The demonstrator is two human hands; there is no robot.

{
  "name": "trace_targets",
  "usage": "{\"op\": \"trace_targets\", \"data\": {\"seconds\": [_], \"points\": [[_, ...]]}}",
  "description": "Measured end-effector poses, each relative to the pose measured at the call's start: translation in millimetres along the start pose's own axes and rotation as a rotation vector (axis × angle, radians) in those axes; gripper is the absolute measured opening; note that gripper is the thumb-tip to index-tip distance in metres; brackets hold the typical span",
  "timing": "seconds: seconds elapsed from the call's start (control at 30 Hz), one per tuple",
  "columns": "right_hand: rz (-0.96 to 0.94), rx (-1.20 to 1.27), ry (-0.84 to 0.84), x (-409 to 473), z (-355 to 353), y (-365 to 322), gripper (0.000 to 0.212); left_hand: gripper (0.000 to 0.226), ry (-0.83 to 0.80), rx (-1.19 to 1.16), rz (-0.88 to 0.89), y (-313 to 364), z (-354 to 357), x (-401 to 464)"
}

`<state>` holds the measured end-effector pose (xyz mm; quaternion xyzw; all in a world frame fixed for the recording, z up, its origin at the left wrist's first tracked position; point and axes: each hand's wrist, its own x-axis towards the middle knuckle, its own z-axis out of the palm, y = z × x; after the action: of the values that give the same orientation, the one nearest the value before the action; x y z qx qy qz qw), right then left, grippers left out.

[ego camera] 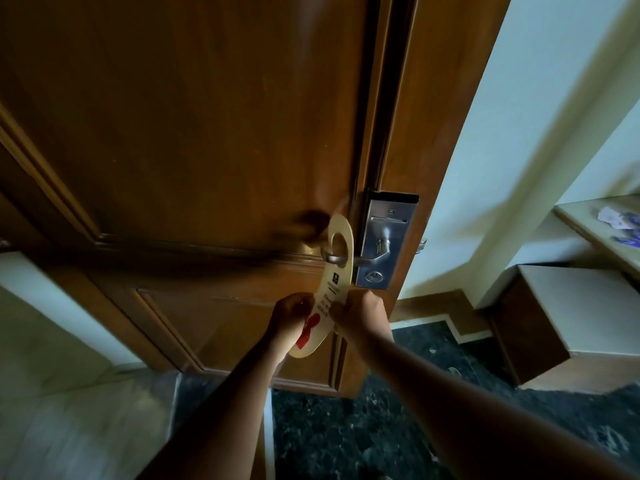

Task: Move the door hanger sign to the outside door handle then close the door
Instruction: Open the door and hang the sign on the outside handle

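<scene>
Two bare forearms reach forward over a dark speckled floor [346, 438]. The left hand [289, 318] and right hand [360, 315] each pinch a lower edge of the cream door hanger sign [330, 289]. Its round hole is looped over the silver door handle [337, 258], beside the metal lock plate [384, 240] on the wooden door [180, 140]; a pale wall [526, 133] stands to the right.

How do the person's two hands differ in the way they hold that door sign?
The left hand grips the door hanger sign from its left edge, beside the red figure, while the right hand pinches the right edge, slightly higher, beside the printed words. The left hand sits in front of the wooden door; the right hand sits just below the metal lock plate. Both hold the sign's lower part while its hole loops over the lever handle.
</scene>
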<state>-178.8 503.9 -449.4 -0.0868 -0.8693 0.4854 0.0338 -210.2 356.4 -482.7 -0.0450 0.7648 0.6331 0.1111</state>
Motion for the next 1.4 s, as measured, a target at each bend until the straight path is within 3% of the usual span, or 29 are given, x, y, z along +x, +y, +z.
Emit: {"op": "trace_targets", "data": {"seconds": [0.2,0.4,0.67,0.93,1.03,1.17,1.27,1.4], "points": [[0.043,-0.026,0.033,-1.4,-36.3,29.7,0.004,0.027,-0.146,0.022,0.042,1.8,24.1,5.4],[0.124,-0.015,-0.019,28.2,-86.2,64.9,0.022,0.012,-0.003,0.169,0.254,-6.2,73.2,7.4],[0.053,0.017,-0.049,70.2,-74.8,92.9,0.023,0.015,0.246,0.306,0.230,-22.3,103.0,23.6],[-0.042,0.086,0.023,79.1,-63.2,118.7,0.010,0.015,0.217,0.312,0.270,-24.7,105.0,44.2],[-0.022,0.084,0.030,76.7,-65.0,120.5,0.020,0.018,0.205,0.293,0.249,-24.6,101.7,43.3],[0.022,-0.017,0.101,64.7,-81.9,119.3,0.032,0.038,0.210,0.327,0.207,-21.7,80.9,23.5],[-0.027,-0.081,0.160,56.1,-107.9,95.5,0.029,0.034,0.273,0.510,0.362,-0.1,54.6,-0.9],[-0.193,-0.063,0.320,59.9,-154.2,25.4,0.010,0.025,0.319,0.743,0.861,71.7,26.5,-13.3]]}}
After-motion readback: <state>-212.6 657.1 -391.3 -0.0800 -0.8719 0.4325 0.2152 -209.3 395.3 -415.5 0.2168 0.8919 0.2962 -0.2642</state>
